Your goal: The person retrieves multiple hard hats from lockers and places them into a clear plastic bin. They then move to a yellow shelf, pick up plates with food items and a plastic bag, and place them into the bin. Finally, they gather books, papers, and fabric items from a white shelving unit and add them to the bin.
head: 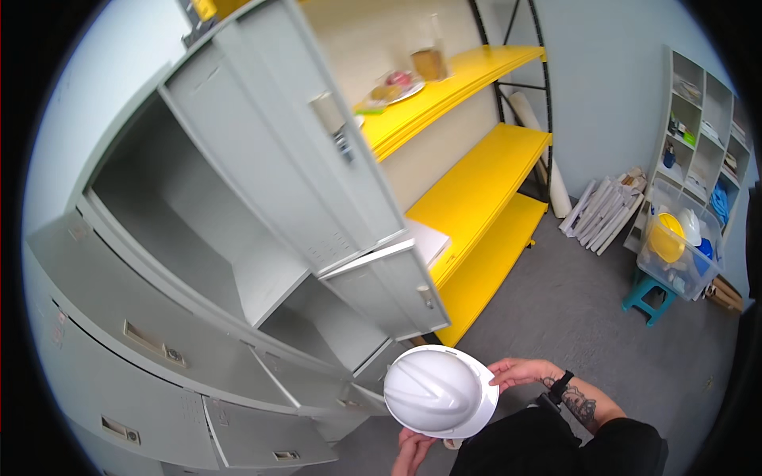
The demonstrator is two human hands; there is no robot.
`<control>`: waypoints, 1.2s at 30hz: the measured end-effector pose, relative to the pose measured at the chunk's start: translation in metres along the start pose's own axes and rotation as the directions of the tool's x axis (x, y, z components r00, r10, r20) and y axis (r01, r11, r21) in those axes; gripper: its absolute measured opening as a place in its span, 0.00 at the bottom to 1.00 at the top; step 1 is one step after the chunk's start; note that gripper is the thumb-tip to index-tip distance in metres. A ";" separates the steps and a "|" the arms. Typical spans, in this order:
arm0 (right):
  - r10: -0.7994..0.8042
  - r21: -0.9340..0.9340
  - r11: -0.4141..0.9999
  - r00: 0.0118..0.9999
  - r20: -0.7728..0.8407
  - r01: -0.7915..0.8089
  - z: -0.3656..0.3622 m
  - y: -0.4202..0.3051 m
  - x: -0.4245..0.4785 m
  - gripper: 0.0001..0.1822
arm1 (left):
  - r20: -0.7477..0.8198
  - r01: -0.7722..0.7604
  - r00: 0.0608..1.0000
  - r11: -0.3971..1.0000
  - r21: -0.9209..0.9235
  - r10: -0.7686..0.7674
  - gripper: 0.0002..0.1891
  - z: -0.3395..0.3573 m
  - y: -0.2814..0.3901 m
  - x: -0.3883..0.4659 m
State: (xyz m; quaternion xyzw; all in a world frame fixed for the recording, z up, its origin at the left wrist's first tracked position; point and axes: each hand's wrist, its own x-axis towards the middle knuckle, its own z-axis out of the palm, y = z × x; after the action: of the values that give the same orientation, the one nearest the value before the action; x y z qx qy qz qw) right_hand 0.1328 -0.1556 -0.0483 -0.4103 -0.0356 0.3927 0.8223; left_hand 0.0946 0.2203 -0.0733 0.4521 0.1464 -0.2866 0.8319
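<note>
A white hard hat (437, 390), crown upward, is held between my two hands low in the picture. My right hand (515, 373) grips the brim at its right side, with a dark band on the wrist. At the hat's lower left edge, my left hand (415, 446) holds the rim, its fingers partly hidden under the shell. Just up and left of the hat, a small grey metal locker door (387, 291) hangs open beside an empty-looking lower compartment (324, 324). Above it, a larger locker door (268, 137) also hangs open before a dark compartment (178, 208).
Yellow metal shelving (476, 196) stands beyond the lockers, with a plate of wrapped items (396, 88) on it. At right, a clear plastic bin (684, 276) with several hard hats rests on a teal stool (649, 297). White rolls (604, 208) lie near the wall by a cubby shelf (702, 101).
</note>
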 end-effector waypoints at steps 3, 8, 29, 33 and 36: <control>-0.024 -0.111 0.993 1.000 0.019 0.026 -0.016 0.004 -0.072 0.24 | 0.218 0.091 0.976 0.936 -0.339 -0.015 0.31 0.029 -0.032 0.003; -0.040 -0.301 0.954 0.994 -0.106 0.007 -0.048 0.016 -0.240 0.23 | 0.034 0.168 0.985 0.986 0.023 -0.169 0.34 0.111 -0.123 0.014; -0.323 -0.070 0.612 0.169 -0.931 0.788 -0.064 0.211 -0.724 0.22 | 0.415 0.404 0.173 0.449 0.797 -0.893 0.20 0.638 -0.445 0.108; -0.237 -0.126 0.546 0.009 -0.971 0.828 -0.089 0.211 -0.784 0.21 | 0.386 0.325 0.056 0.383 0.865 -0.921 0.21 0.714 -0.521 0.130; -0.179 -0.169 0.553 -0.082 -0.980 0.816 -0.123 0.186 -0.842 0.20 | 0.362 0.340 0.037 0.352 0.872 -0.931 0.22 0.779 -0.578 0.150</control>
State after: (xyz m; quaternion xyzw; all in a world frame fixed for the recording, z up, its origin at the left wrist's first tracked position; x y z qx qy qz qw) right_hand -0.5156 -0.7375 -0.0377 -0.2752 0.4249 -0.3248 0.7989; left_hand -0.1505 -0.7297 -0.1076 0.3307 -0.1831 -0.8593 0.3445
